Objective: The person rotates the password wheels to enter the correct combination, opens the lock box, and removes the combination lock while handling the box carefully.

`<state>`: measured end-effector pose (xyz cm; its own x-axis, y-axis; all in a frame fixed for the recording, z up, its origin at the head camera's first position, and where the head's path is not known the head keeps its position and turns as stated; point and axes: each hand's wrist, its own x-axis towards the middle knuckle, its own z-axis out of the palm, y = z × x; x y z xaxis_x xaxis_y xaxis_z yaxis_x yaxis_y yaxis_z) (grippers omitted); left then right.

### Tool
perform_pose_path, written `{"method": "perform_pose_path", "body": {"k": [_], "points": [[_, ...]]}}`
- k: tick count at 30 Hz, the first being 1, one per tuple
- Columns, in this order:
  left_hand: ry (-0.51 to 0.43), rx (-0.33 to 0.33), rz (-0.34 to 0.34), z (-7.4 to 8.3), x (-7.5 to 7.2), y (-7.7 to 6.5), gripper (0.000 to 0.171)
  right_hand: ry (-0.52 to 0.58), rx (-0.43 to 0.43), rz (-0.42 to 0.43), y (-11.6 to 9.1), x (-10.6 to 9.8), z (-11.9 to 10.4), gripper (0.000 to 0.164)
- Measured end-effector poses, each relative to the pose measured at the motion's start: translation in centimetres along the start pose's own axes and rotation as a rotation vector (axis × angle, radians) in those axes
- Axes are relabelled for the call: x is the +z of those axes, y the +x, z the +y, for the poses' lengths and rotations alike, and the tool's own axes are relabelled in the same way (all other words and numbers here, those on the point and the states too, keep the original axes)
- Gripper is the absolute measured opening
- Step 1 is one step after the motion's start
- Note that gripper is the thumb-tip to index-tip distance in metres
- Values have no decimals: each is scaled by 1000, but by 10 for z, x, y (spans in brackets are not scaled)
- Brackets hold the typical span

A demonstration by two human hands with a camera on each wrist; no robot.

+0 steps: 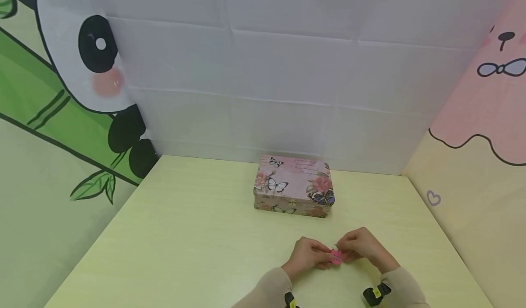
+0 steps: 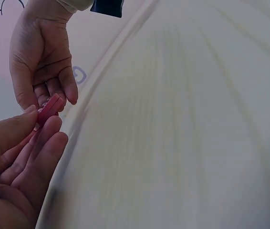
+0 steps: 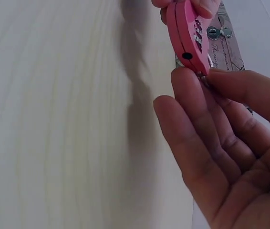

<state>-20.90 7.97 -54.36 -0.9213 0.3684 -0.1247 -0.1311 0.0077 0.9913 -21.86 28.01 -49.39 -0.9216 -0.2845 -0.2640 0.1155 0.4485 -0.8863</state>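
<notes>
A small pink combination padlock [image 1: 336,256] with number dials on its face is held up between both hands, over the front right of the table. My left hand [image 1: 309,254] pinches the padlock's body between thumb and fingers. From the other side, my right hand [image 1: 363,245] pinches the metal shackle end with thumb and index finger, as the right wrist view shows beside the padlock body [image 3: 187,36]. Its other fingers are loosely bent. In the left wrist view the padlock [image 2: 49,109] is seen edge-on, and the right fingertips partly hide the shackle.
Behind the hands, a pink floral box [image 1: 292,180] with butterflies stands closed near the table's back edge. A metal latch [image 3: 214,32] shows on it in the right wrist view. Printed cloth walls [image 1: 263,70] border the pale wooden table [image 1: 185,235] at back and sides.
</notes>
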Motion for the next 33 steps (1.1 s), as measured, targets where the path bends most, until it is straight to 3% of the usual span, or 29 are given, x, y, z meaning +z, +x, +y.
{"method": "perform_pose_path", "body": {"k": [15,33], "points": [[14,-9,-49,-3,11,-6,5,-10,15,-59,-11,-4,7,16],[127,-14,-71,8,14,-12,8,15,33,-112,-15,-6,16,16]]}}
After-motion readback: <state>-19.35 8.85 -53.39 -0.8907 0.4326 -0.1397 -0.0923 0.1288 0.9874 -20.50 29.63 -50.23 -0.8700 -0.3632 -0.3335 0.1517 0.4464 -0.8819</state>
